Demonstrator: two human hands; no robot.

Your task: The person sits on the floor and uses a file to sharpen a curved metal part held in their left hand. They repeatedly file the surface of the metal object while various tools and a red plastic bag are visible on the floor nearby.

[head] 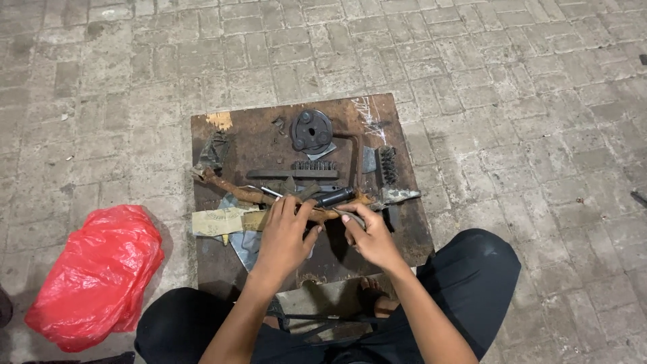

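Note:
A long rusty metal rod (232, 187) lies across a dark rusty board (411, 229) on the paved ground. My left hand (286, 232) grips the rod near its middle. Close beside it, my right hand (371, 236) pinches a thin metal piece (355, 217) against the rod. A black-handled tool (335, 197) lies just beyond my fingers.
On the board lie a round black metal disc (311, 130), two wire brushes (387, 165), a flat bar (283, 174), sandpaper sheets (219, 220) and a crumpled rag (212, 154). A red plastic bag (101, 273) sits at the left on the brick paving. My knees frame the board's near edge.

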